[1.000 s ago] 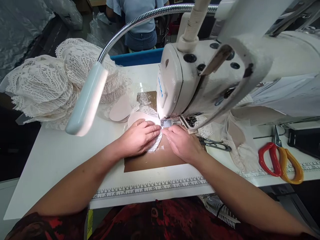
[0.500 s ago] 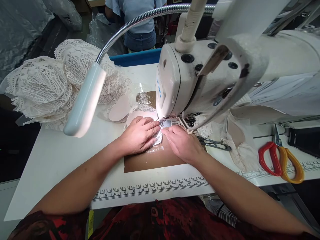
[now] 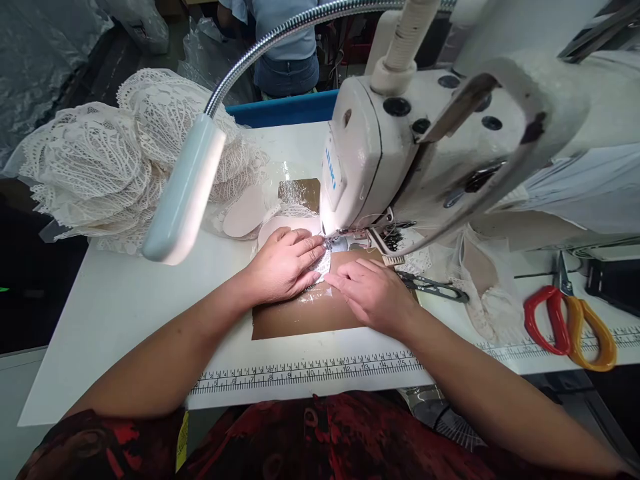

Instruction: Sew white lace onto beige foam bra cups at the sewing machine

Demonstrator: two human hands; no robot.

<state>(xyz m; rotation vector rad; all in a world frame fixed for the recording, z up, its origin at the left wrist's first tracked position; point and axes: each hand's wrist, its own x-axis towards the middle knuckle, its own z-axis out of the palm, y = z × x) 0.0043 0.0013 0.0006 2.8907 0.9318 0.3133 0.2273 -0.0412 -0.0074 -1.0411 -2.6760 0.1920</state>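
Observation:
Under the needle of a white sewing machine (image 3: 350, 160) lies a white lace cup piece (image 3: 323, 265), brightly lit, with part of it hidden by my fingers. My left hand (image 3: 289, 263) rests flat on the lace, fingers stretched toward the presser foot and thumb apart. At the lower right edge of the lace, my right hand (image 3: 373, 290) is closed, its fingertips pinching that edge. A smooth pale cup (image 3: 287, 225) with lace behind it lies just beyond my left hand. Brown tape (image 3: 300, 319) covers the table beneath both hands.
A lamp (image 3: 185, 190) on a bendy metal neck hangs at left, before stacked lace cups (image 3: 90, 167). On the right lie black thread snips (image 3: 435, 287), a lace-edged cup (image 3: 477, 273) and red-and-orange scissors (image 3: 570, 327). A measuring tape (image 3: 310, 373) runs along the front. A person (image 3: 285, 47) sits beyond.
My right hand has slid back from the needle toward me, along the lace edge. The lace has turned slightly under my left hand. The whole view has shifted a little.

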